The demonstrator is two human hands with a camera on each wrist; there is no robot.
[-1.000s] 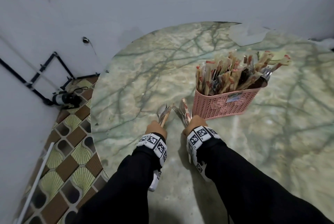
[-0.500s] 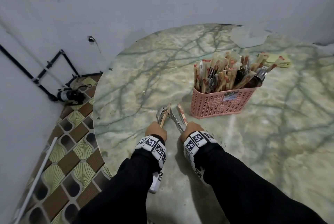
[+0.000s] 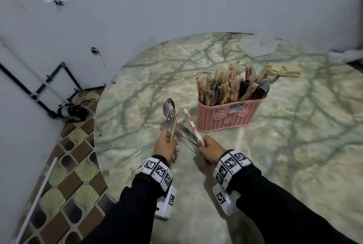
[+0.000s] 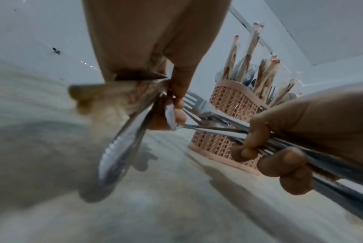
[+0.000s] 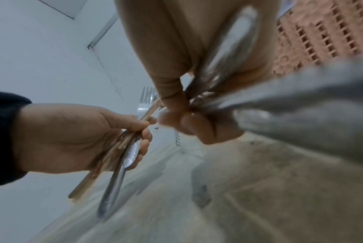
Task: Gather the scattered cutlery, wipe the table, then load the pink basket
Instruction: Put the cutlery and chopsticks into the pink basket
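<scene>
Two fistfuls of cutlery, loading step.
Left hand [image 3: 166, 143] grips spoon bundle [image 3: 171, 115], right hand [image 3: 211, 150] grips forks [image 3: 186, 133]; next, drop into pink basket [image 3: 225, 117].

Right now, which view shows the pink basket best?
Head view: the whole pink basket with its cutlery shows, unobstructed. Left wrist shows it partly behind the right hand; right wrist catches only a blurred corner.

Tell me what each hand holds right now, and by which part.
The left hand grips a spoon, a fork and chopsticks around their handles, heads up. The right hand grips forks and wrapped chopsticks by their lower ends.
</scene>
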